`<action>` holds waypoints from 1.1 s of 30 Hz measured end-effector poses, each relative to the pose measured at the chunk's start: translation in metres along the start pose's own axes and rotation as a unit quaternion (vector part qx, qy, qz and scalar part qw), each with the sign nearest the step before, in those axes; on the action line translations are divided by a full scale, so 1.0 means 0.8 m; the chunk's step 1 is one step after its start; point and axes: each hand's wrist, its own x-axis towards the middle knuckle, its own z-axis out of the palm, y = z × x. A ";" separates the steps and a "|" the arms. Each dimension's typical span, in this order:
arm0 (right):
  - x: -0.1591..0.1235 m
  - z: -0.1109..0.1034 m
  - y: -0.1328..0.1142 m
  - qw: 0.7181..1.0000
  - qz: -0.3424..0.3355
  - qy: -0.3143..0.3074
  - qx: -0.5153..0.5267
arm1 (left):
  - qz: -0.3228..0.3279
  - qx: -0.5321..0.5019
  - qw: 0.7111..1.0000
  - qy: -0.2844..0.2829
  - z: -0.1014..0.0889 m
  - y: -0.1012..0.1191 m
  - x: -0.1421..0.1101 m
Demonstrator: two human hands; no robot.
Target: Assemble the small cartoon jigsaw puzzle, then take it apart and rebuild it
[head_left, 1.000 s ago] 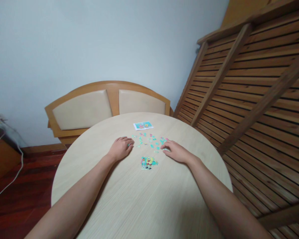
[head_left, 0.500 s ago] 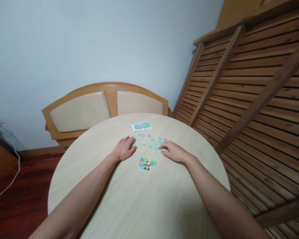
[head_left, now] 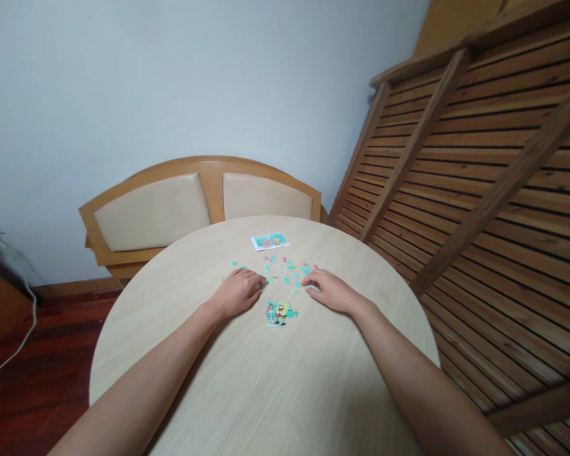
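Loose jigsaw puzzle pieces [head_left: 287, 280], mostly turquoise with some pink, lie scattered mid-table. My left hand [head_left: 239, 291] rests at their left side, fingers bent together, with a small puzzle piece [head_left: 265, 285] at the fingertips, partly hidden. At the right side of the scatter is my right hand [head_left: 331, 291], thumb and fingers apart, its fingertips beside several pieces; no held piece shows. Between the hands and closer to me lies a joined puzzle section [head_left: 280, 313] with a yellow cartoon sponge figure and an uneven right edge.
A picture card [head_left: 270, 241] with a turquoise scene lies beyond the pieces on the round wooden table [head_left: 285, 392]. Behind the table stands a padded headboard [head_left: 154, 212]. A slatted wooden panel [head_left: 479, 190] leans along the right. A white cable [head_left: 32, 316] hangs at the left.
My left hand has moved slightly toward me and right, and its fingers have curled in from lying flat. Turquoise pieces behind it now show. My right hand has barely moved.
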 end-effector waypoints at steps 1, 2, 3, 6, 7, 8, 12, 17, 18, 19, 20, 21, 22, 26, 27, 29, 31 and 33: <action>0.001 0.000 -0.006 1.000 -0.009 0.001 -0.002 | 0.001 -0.011 1.000 0.003 0.000 0.001 0.000; 0.002 0.000 -0.013 1.000 -0.019 0.002 -0.002 | 0.002 -0.020 1.000 0.005 0.000 0.001 -0.001; 0.003 0.000 -0.021 1.000 -0.028 0.002 0.002 | 0.001 -0.026 1.000 0.006 0.000 0.001 0.000; 0.005 0.001 -0.048 0.997 -0.069 -0.021 0.025 | -0.002 -0.037 0.999 -0.004 -0.001 0.001 0.001; 0.006 0.002 -0.056 0.996 -0.084 -0.028 0.032 | -0.003 -0.041 0.999 -0.008 -0.001 0.001 0.001; 0.006 0.004 -0.063 0.994 -0.095 -0.039 0.037 | -0.003 -0.045 0.999 -0.010 -0.002 0.001 0.001; 0.006 0.011 -0.075 0.989 -0.119 -0.081 0.047 | -0.004 -0.071 0.997 -0.009 -0.001 0.000 0.001; 0.010 0.012 -0.073 0.985 -0.126 -0.105 0.062 | 0.012 -0.068 0.997 -0.023 0.001 0.000 0.001; 0.013 0.011 -0.074 0.983 -0.127 -0.113 0.067 | 0.023 -0.063 0.997 -0.027 0.001 0.000 0.002; 0.017 0.009 -0.076 0.982 -0.126 -0.123 0.072 | 0.032 -0.059 0.997 -0.029 0.001 0.001 0.002; 0.022 0.007 -0.078 0.980 -0.122 -0.135 0.074 | 0.036 -0.055 0.997 -0.031 0.000 0.001 0.002; 0.027 0.005 -0.080 0.980 -0.115 -0.148 0.072 | 0.035 -0.053 0.998 -0.031 0.000 0.002 0.002; 0.032 0.004 -0.082 0.979 -0.103 -0.160 0.067 | 0.030 -0.051 0.998 -0.030 0.000 0.002 0.002; 0.044 0.009 -0.084 0.983 -0.052 -0.172 0.031 | -0.006 -0.054 0.998 -0.025 0.002 0.004 0.002; 0.044 0.012 -0.083 0.986 -0.051 -0.157 0.030 | -0.013 -0.055 0.998 -0.023 0.002 0.005 0.001; 0.039 0.020 -0.080 0.991 -0.062 -0.110 0.041 | -0.024 -0.056 0.998 -0.020 0.002 0.007 0.001; 0.032 0.026 -0.076 0.993 -0.081 -0.069 0.053 | -0.030 -0.058 0.998 -0.019 0.000 0.009 0.000; 0.025 0.029 -0.074 0.992 -0.092 -0.055 0.062 | -0.034 -0.062 0.997 -0.021 -0.004 0.010 -0.001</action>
